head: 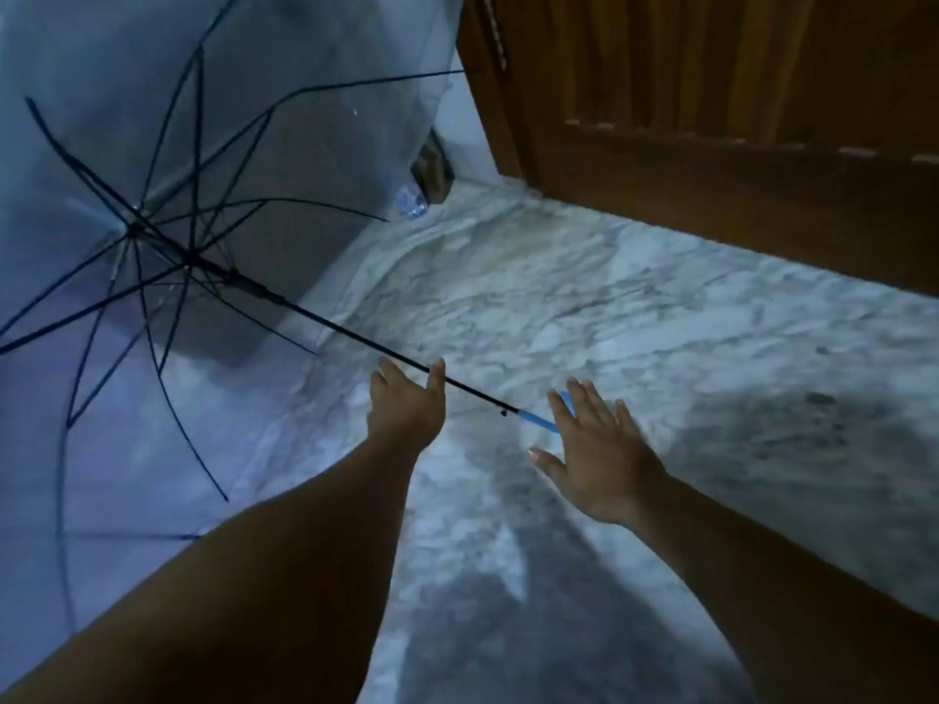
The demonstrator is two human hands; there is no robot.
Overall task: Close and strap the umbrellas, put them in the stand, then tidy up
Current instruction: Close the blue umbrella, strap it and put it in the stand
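An open clear umbrella (152, 236) with black ribs lies on its side on the marble floor at the left, canopy toward the wall. Its thin black shaft (355, 337) runs down and right to a light blue handle (538, 421). My left hand (404, 403) reaches over the shaft with fingers spread; a fingertip seems to touch it, with no grip around it. My right hand (594, 449) hovers open above the blue handle, whose end is hidden behind the fingers. Neither hand holds anything.
A brown wooden door (711, 119) stands at the back right. A grey cabinet or wall panel (284, 205) shows behind the canopy. A small clear object (411, 200) sits in the far corner. The white marble floor (660, 322) spreads to the right.
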